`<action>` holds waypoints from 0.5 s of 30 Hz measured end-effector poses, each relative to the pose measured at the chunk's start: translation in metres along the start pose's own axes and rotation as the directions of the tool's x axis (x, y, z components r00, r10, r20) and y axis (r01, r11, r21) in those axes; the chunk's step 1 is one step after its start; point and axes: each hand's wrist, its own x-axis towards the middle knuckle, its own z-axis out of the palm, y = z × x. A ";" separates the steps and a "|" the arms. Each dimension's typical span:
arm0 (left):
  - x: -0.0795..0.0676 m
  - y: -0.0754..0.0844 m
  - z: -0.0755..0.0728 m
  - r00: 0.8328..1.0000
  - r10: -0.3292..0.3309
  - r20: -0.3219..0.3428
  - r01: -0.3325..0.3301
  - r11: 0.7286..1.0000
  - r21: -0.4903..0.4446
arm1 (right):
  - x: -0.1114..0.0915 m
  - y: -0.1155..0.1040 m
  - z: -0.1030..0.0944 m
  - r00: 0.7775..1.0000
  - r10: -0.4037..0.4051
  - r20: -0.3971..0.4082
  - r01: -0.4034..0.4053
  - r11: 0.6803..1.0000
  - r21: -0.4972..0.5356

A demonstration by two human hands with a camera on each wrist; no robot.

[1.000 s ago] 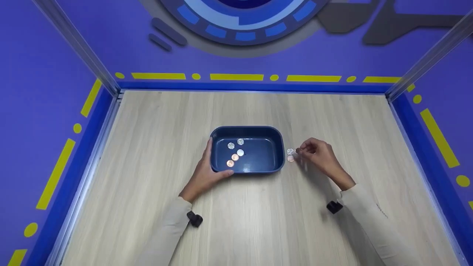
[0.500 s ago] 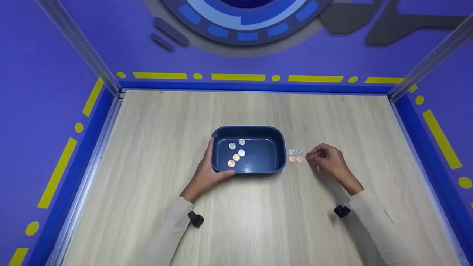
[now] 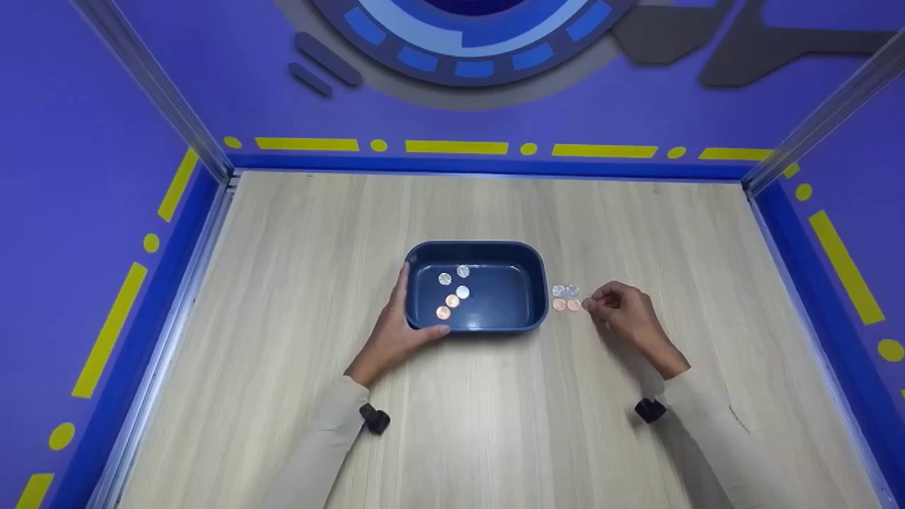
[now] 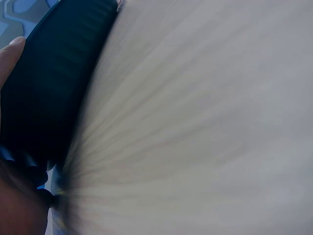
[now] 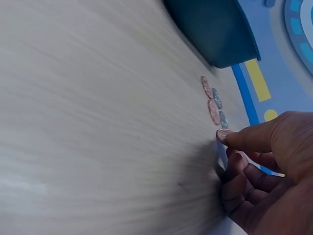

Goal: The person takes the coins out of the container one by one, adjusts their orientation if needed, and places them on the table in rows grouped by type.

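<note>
A dark blue rectangular container point(image 3: 502, 297) stands on the table with several silver and copper coins point(image 3: 452, 301) lying inside. My left hand point(image 3: 396, 322) grips its near left corner, fingers along the side wall and thumb over the front rim. To the container's right, silver coins point(image 3: 565, 290) lie in a short row behind a matching row of copper coins point(image 3: 566, 305). My right hand point(image 3: 628, 311) pinches a copper-coloured coin point(image 5: 223, 135) between thumb and fingertips, low over the table at the right end of the copper row.
The pale wood table point(image 3: 495, 424) is bordered by a blue back wall point(image 3: 452, 120) and side walls with yellow markings. Metal rails run along the table's left and right edges. A small black camera point(image 3: 375, 418) sits on each wrist.
My right hand has moved right and slightly toward me, then a little left at the copper row's end. Two more table coins show than a second ago. My left hand keeps its hold.
</note>
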 end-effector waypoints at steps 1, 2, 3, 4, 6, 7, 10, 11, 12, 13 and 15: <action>0.000 0.000 0.000 1.000 -0.003 0.000 0.003 1.000 0.004 | 0.000 0.000 0.000 1.000 -0.004 -0.006 0.004 1.000 -0.011; 0.000 0.000 0.000 1.000 -0.006 0.000 0.006 1.000 0.005 | 0.000 0.000 0.001 1.000 -0.008 -0.013 0.008 1.000 -0.020; 0.000 0.000 0.000 1.000 -0.009 0.002 0.009 1.000 0.005 | 0.000 0.000 0.001 1.000 -0.013 -0.018 0.013 1.000 -0.028; 0.000 0.001 -0.001 1.000 -0.012 0.002 0.012 1.000 0.006 | 0.000 0.000 0.002 1.000 -0.019 -0.025 0.018 0.999 -0.037; 0.000 0.001 -0.001 1.000 -0.019 0.004 0.019 1.000 0.010 | 0.000 -0.001 0.003 0.999 -0.026 -0.033 0.024 0.998 -0.053; 0.000 0.001 -0.001 1.000 -0.021 0.005 0.021 1.000 0.010 | 0.000 -0.001 0.003 0.999 -0.029 -0.032 0.027 0.998 -0.055; 0.000 0.000 -0.001 1.000 -0.024 0.006 0.024 1.000 0.006 | 0.001 -0.001 0.005 0.999 -0.028 -0.035 0.026 0.997 -0.070; 0.000 0.000 -0.001 1.000 -0.024 0.006 0.024 1.000 0.004 | 0.001 -0.001 0.006 0.999 -0.032 -0.034 0.029 0.997 -0.077; 0.000 0.000 -0.001 1.000 -0.025 0.006 0.025 1.000 0.002 | 0.001 -0.001 0.006 0.999 -0.036 -0.035 0.032 0.996 -0.083; -0.001 0.000 -0.001 1.000 -0.024 0.006 0.024 1.000 0.000 | 0.001 -0.001 0.007 0.998 -0.043 -0.037 0.040 0.995 -0.089; -0.001 0.000 -0.001 1.000 -0.024 0.006 0.024 1.000 -0.001 | 0.001 0.000 0.008 0.997 -0.056 -0.046 0.051 0.993 -0.104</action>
